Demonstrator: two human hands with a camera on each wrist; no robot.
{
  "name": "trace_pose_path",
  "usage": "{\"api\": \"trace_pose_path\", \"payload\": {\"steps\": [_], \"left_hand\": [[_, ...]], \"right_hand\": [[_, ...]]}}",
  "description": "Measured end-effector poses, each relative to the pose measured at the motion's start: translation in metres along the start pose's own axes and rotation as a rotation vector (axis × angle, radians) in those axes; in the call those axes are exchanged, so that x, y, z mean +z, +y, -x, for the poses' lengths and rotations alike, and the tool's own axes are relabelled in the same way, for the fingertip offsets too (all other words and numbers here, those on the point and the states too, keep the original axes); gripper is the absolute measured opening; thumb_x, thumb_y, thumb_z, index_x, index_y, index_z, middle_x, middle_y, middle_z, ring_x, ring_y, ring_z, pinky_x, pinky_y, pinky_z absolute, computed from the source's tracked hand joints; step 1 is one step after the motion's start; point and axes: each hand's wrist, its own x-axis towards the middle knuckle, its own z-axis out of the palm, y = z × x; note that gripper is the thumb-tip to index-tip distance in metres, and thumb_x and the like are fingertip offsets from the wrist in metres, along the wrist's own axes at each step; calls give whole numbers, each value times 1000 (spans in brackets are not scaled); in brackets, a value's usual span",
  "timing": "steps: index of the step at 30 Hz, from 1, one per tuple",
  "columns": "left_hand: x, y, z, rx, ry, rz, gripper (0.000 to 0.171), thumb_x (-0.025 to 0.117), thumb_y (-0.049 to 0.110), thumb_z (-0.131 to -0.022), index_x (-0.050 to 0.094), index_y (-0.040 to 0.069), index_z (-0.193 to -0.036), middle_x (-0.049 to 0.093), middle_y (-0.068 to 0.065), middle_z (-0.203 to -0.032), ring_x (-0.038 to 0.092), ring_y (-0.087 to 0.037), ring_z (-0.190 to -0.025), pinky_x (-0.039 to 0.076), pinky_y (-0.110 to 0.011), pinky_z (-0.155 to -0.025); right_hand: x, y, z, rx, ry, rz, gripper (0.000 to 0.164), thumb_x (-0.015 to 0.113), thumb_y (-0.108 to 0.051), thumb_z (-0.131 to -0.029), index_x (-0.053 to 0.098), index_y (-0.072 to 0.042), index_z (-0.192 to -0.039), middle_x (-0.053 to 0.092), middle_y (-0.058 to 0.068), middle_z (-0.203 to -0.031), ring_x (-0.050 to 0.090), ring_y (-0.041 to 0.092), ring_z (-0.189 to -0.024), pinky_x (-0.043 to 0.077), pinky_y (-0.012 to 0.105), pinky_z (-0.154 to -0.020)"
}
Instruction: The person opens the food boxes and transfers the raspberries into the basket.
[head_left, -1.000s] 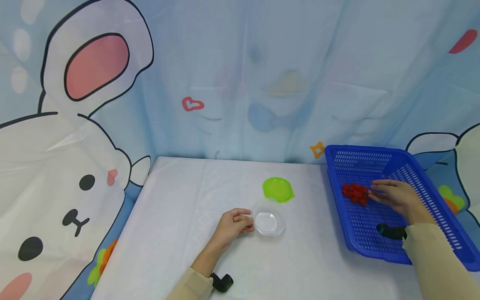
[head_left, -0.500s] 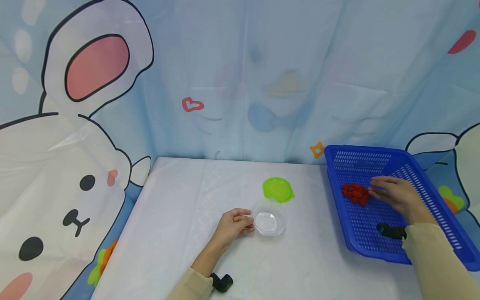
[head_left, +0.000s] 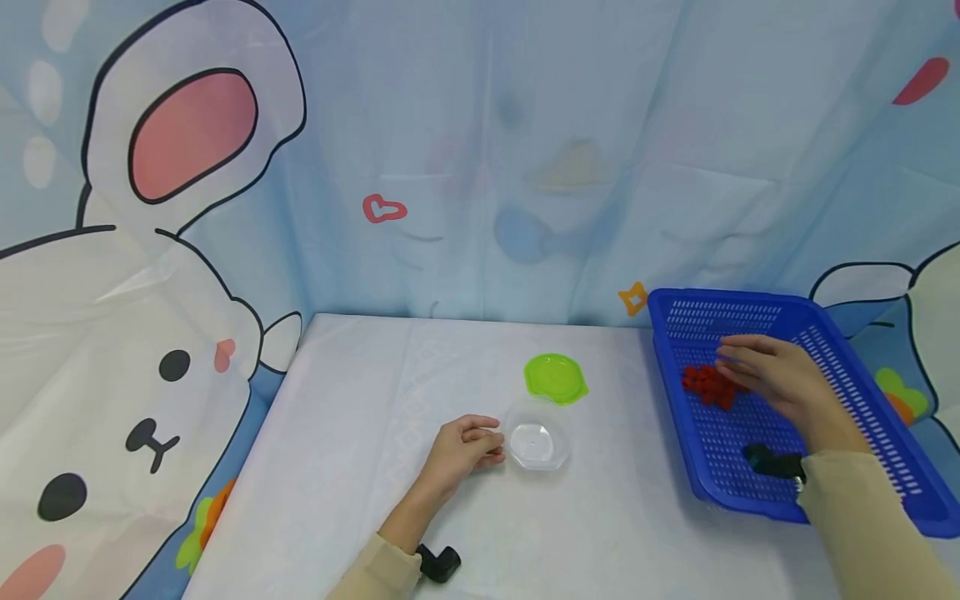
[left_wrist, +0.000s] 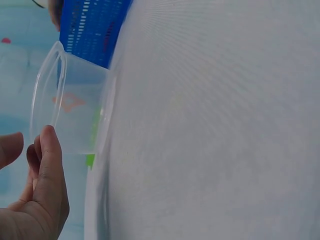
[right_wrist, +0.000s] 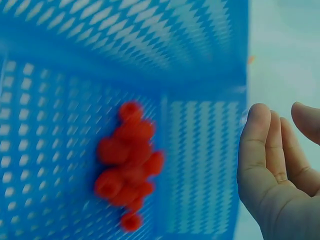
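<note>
A clear plastic cup (head_left: 537, 439) stands upright on the white table. At its left side is my left hand (head_left: 465, 450); in the left wrist view its fingertips (left_wrist: 49, 135) are right at the cup's rim, thumb apart from them. My right hand (head_left: 787, 387) hovers inside the blue basket (head_left: 757, 492), over a cluster of small red rounded pieces (head_left: 708, 387). The right wrist view shows the red pieces (right_wrist: 127, 167) lying on the basket floor. There the right hand's thumb and fingers (right_wrist: 252, 150) are spread apart, with nothing between them.
A bright green lid-like piece (head_left: 556, 378) lies just behind the cup. The basket's raised perforated walls surround the right hand. A printed cloth (head_left: 480, 167) hangs along the table's back edge.
My right hand has moved a little to the left and back, now over the red pieces, and it covers part of the cluster. My left hand and the cup stay nearly still.
</note>
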Motion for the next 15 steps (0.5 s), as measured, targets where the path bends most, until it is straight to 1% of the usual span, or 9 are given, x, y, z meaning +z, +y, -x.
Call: {"api": "trace_pose_path", "payload": {"steps": [1, 2, 4, 5, 6, 9, 12, 15], "left_hand": [[-1, 1, 1, 1, 6, -4, 30, 71, 2, -91, 62, -6, -119, 69, -18, -93, 69, -21, -83, 61, -36, -79], [-2, 2, 1, 2, 13, -8, 30, 71, 3, -91, 63, -6, -118, 69, -19, -94, 69, -21, -83, 61, -36, -78], [-4, 3, 3, 8, 21, -14, 31, 71, 3, -91, 62, -7, -119, 69, -21, -96, 68, -23, -85, 61, -36, -79], [-5, 4, 4, 14, 24, -18, 32, 71, 3, -91, 62, -8, -120, 68, -22, -97, 68, -24, -86, 61, -36, -79], [-5, 5, 5, 19, 27, -22, 33, 71, 3, -91, 61, -8, -120, 68, -23, -98, 68, -25, -87, 61, -36, -79], [-8, 9, 9, 30, 38, -42, 35, 71, 4, -91, 60, -10, -122, 67, -24, -101, 68, -29, -91, 61, -36, -79], [-10, 14, 15, 45, 51, -66, 36, 72, 6, -91, 60, -10, -121, 68, -20, -100, 68, -34, -94, 61, -36, -79], [-13, 18, 21, 67, 57, -80, 36, 73, 8, -91, 60, -10, -120, 68, -17, -98, 67, -38, -97, 61, -36, -80]], "right_hand": [[5, -4, 3, -19, -13, -6, 19, 62, -15, -101, 64, -12, -120, 67, -11, -104, 68, 7, -93, 59, 26, -82], [10, -7, 5, -39, -29, -11, 21, 62, -14, -100, 63, -11, -121, 67, -9, -105, 68, 8, -93, 59, 25, -81], [21, -15, 12, -70, -46, 5, 25, 64, -15, -99, 61, -9, -123, 68, -8, -106, 69, 9, -94, 58, 24, -81], [27, -19, 16, -80, -51, 21, 26, 65, -15, -99, 61, -9, -124, 68, -8, -107, 69, 9, -95, 58, 23, -81], [34, -22, 20, -92, -57, 31, 24, 65, -16, -99, 63, -11, -122, 68, -7, -107, 69, 9, -95, 58, 22, -81], [53, -31, 32, -111, -78, 84, 28, 66, -18, -99, 61, -8, -125, 67, -6, -109, 68, 10, -97, 57, 21, -82], [72, -37, 44, -126, -105, 151, 35, 64, -23, -100, 59, -4, -130, 66, -5, -114, 67, 9, -100, 57, 21, -82], [90, -38, 55, -161, -124, 218, 40, 62, -25, -101, 56, -1, -132, 64, -2, -118, 66, 10, -103, 56, 22, -85]]}}
